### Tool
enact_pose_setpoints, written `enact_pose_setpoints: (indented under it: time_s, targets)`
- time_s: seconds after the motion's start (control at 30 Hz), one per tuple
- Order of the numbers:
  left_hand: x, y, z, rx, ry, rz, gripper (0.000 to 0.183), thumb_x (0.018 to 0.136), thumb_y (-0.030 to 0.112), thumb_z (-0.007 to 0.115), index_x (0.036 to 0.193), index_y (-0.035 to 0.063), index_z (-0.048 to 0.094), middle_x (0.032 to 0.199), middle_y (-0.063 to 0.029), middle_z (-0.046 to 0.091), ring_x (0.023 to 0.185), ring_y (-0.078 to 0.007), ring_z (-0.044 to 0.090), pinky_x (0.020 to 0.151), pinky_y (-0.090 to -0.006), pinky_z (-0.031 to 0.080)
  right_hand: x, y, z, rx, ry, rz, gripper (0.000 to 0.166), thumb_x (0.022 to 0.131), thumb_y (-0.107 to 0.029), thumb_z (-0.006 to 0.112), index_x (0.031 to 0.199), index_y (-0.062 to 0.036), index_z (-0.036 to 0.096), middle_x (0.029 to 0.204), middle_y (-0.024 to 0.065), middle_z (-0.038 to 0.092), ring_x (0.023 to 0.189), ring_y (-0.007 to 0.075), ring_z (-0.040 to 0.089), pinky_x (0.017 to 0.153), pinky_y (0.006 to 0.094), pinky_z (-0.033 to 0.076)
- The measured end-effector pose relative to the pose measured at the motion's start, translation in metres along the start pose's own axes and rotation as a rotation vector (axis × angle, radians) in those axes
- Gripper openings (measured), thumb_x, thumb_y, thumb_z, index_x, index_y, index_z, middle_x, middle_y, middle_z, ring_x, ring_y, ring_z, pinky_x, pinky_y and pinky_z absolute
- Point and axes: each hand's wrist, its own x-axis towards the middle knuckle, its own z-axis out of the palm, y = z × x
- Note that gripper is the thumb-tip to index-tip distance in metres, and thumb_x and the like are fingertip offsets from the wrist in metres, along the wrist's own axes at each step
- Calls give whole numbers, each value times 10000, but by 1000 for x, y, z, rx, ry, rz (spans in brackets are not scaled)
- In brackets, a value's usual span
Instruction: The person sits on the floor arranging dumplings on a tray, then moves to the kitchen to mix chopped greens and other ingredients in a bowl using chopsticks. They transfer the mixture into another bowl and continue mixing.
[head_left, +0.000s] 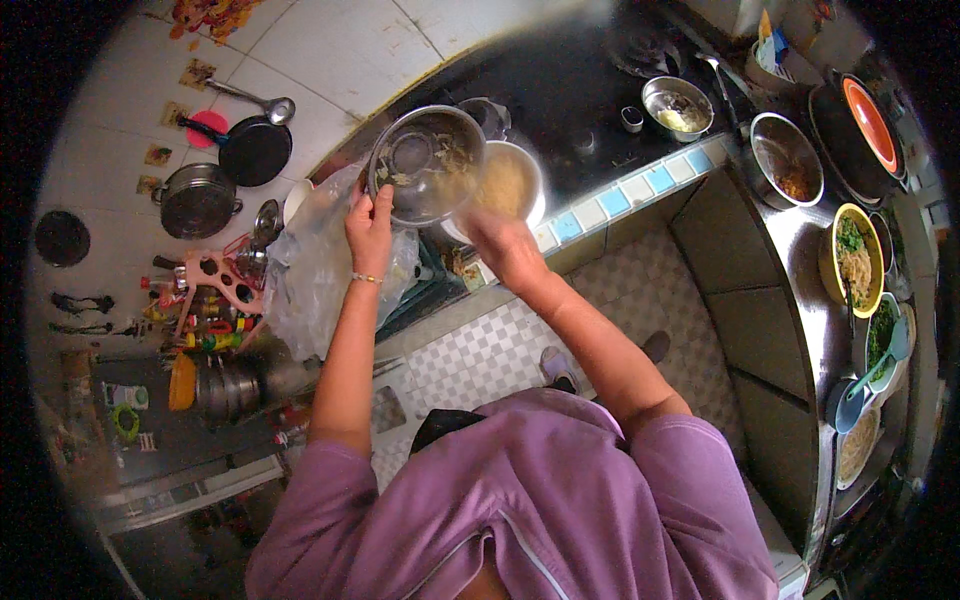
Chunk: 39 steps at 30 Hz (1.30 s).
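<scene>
My left hand (369, 229) grips the near left rim of a stainless steel bowl (405, 202), which is tipped up. Pale food scraps (397, 166) cling to its inside. Just below the bowl's right side, my right hand (506, 246) is blurred by motion, with the fingers curled. Whether it holds anything cannot be made out. Partly behind the steel bowl and that hand sits a white bowl (534, 176) of tan, crumbly or mashed food (502, 178), close to the counter's tiled edge.
A steel bowl with pale food (679, 120) stands on the black counter (570, 90). Along the right counter are another steel bowl (780, 150), a yellow bowl of noodles and greens (876, 262) and a blue ladle (851, 405). Plastic bags (315, 262) and hanging pots (199, 202) lie leftward.
</scene>
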Motion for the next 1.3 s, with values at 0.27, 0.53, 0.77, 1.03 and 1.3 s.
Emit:
enact_pose_setpoints:
  time_s: [0.27,0.53,0.77,1.03,1.3]
  targets:
    - [6,17,11,247,36,251,233,864,101,579,752,-99,536,1318,-211,452,1088,-302,534,876,-343,427,-14,14,4,-1,49,90,313,829,-55,565,1139,-96,570,924,170,604,821,347,590,691,402,479]
    - [2,26,17,314,42,334,246,873,98,561,739,-107,532,1298,-242,455,1028,-339,555,862,-363,435,-8,8,15,80,42,230,252,827,-63,583,1077,-40,595,966,197,624,870,348,609,748,384,488]
    - [5,-12,3,-96,33,-311,268,929,230,513,886,-19,602,1052,-110,601,840,-164,592,703,-295,487,19,-17,11,705,134,479,301,893,-166,564,1161,-29,560,823,82,624,679,160,605,603,320,541]
    - [1,-8,3,-541,4,-475,327,945,330,482,1036,29,573,902,-6,597,752,-92,571,645,-253,507,64,-48,24,1264,190,727,366,881,-239,577,1178,-33,518,650,29,486,420,67,407,441,274,529]
    - [0,-17,8,-616,25,-419,342,954,367,447,952,47,566,885,-10,595,724,-90,559,633,-258,489,68,-49,22,1327,369,831,351,901,-240,531,1179,-25,511,674,31,492,437,67,401,455,280,538]
